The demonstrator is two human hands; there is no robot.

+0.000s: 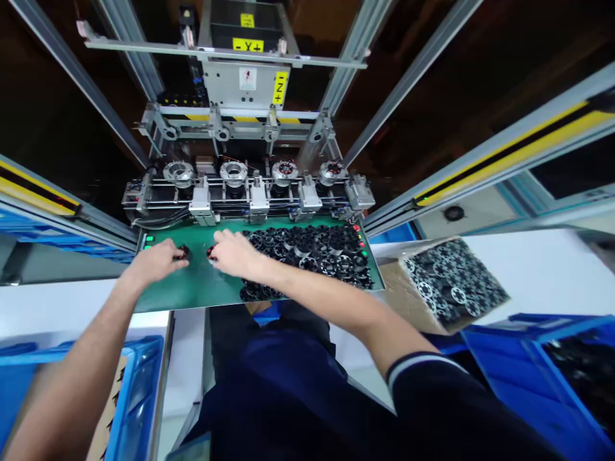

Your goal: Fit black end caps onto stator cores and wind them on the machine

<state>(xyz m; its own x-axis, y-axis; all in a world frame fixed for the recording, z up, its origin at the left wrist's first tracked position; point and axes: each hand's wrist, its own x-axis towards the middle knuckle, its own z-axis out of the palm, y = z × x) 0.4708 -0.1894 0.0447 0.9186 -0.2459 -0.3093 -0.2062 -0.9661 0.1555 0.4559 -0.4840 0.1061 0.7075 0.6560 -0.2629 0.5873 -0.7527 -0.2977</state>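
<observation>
A person's bare left hand [161,261] and bare right hand [235,253] work just apart over a smooth green work surface [189,288] at the near side of a metal machine. The left thumb and fingers are closed on a small, round, dark part with a hint of red [182,253]; the right fingertips pinch a second dark, red-tinged round part [210,253], mostly hidden by the hand. Both pieces are at the left of the surface, beside a dense spread of black, spoked ring parts [331,256] to the right. The held pieces look light and stiff, probably easy to lift one-handed; the outer rim seems the sound place to grip, sparing any finer detail inside, which is too small to make out. The left forearm reaches in from the near left, palm down; the right stretches from the near right across the spread, its hand turned down and pointing left.
</observation>
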